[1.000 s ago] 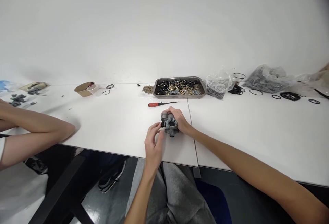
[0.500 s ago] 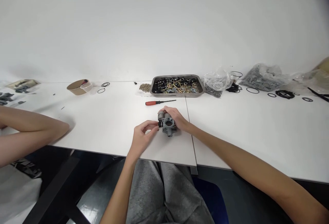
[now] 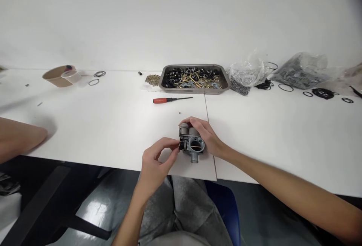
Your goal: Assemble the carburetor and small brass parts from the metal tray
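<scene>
A grey metal carburetor [image 3: 194, 155] stands near the table's front edge, its round bore facing me with a thin brass-coloured line across it. My right hand [image 3: 206, 135] is wrapped round its far right side and steadies it. With thumb and fingertips, my left hand [image 3: 160, 157] pinches a small black fitting [image 3: 181, 145] on the carburetor's left side. The fingertips partly cover that fitting. A tiny dark piece [image 3: 179, 112], too small to name, lies just beyond my right hand. Farther back rests a red-handled screwdriver [image 3: 160, 100].
A metal tray [image 3: 195, 91] of mixed small parts sits at the back, with brass-coloured pieces [image 3: 153, 80] beside it. Plastic bags of parts [image 3: 301, 72] and black rings [image 3: 322, 93] lie right. A cardboard-coloured container [image 3: 58, 78] stands left. Another person's arm [image 3: 21, 136] rests at far left.
The view has shifted, and the carburetor and both hands appear larger and lower right. Both hands keep their hold. The tiny dark piece now shows beyond my right hand.
</scene>
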`<state>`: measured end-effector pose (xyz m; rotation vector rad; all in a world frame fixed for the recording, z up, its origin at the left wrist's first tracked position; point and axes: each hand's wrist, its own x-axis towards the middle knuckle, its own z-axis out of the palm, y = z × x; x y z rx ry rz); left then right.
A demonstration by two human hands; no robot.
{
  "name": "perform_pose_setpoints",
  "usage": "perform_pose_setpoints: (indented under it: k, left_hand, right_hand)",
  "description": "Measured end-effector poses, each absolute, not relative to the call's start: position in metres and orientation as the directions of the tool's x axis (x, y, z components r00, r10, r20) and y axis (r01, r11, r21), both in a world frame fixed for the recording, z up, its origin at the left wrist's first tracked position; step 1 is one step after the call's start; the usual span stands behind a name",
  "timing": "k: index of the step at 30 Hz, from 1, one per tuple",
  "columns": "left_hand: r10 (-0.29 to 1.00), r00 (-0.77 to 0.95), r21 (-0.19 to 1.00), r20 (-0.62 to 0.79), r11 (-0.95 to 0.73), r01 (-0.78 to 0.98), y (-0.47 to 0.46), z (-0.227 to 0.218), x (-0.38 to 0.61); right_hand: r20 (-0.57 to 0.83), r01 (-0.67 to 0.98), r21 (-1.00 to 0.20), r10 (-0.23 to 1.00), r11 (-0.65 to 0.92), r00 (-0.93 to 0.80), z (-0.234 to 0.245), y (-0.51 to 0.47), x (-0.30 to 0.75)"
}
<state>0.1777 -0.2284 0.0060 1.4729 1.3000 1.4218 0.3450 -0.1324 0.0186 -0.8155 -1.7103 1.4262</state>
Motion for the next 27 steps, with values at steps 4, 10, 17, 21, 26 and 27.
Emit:
perform_pose_setpoints:
  k: [4, 10, 17, 21, 26, 27]
  left_hand:
    - [0.934, -0.137, 0.937, 0.331, -0.308, 0.168, -0.2284, 0.0049, 0.1824]
    - [0.902, -0.14, 0.903, 0.408, -0.376, 0.208, -0.2289, 0.0008, 0.1798]
    - [0.897, -0.104, 0.886, 0.429, -0.395, 0.244, -0.2282, -0.0024, 0.1748]
    - [0.921, -0.065, 0.908, 0.385, -0.365, 0.203, -0.2264, -0.0022, 0.1734]
    - [0.939, -0.058, 0.934, 0.34, -0.33, 0.137, -0.226, -0.0018, 0.1728]
    - [0.941, -0.062, 0.937, 0.333, -0.323, 0.131, -0.226, -0.002, 0.1727]
  right_hand:
    - [0.137, -0.002, -0.987, 0.836, 0.161, -0.531, 0.016, -0.1328, 0.3463]
    - [0.137, -0.024, -0.989, 0.829, 0.148, -0.542, 0.0162, -0.1322, 0.3438]
    - [0.109, -0.061, -0.994, 0.82, 0.09, -0.562, 0.0165, -0.1334, 0.3458]
    - [0.096, -0.072, -0.995, 0.821, 0.067, -0.563, 0.0172, -0.134, 0.3457]
    - [0.093, -0.056, -0.996, 0.821, 0.075, -0.564, 0.0179, -0.134, 0.3457]
    - [0.093, -0.054, -0.996, 0.821, 0.076, -0.564, 0.0178, -0.1339, 0.3457]
